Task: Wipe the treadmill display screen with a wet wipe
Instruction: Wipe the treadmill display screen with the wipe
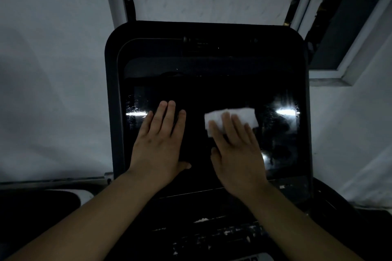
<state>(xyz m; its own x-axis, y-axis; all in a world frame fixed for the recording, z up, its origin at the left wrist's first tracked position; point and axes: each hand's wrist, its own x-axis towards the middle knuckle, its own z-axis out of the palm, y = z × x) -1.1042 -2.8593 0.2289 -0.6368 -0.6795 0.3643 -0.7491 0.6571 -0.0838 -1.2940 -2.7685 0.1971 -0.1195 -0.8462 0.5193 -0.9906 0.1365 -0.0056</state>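
Note:
The treadmill display screen (199, 91) is a large dark glossy panel in a rounded black frame, filling the middle of the view. Light glints show on its left and right sides, with wet streaks near them. My right hand (235, 150) lies flat with straight fingers and presses a white wet wipe (239, 115) against the right half of the screen. The wipe sticks out beyond my fingertips. My left hand (163, 140) rests flat on the left half of the screen, fingers straight and together, holding nothing.
Below the screen is the dark console (212, 233) with worn white markings. A white wall (53, 70) surrounds the treadmill. A window frame (347, 65) stands at the upper right. A white rounded object (84, 195) sits at the lower left.

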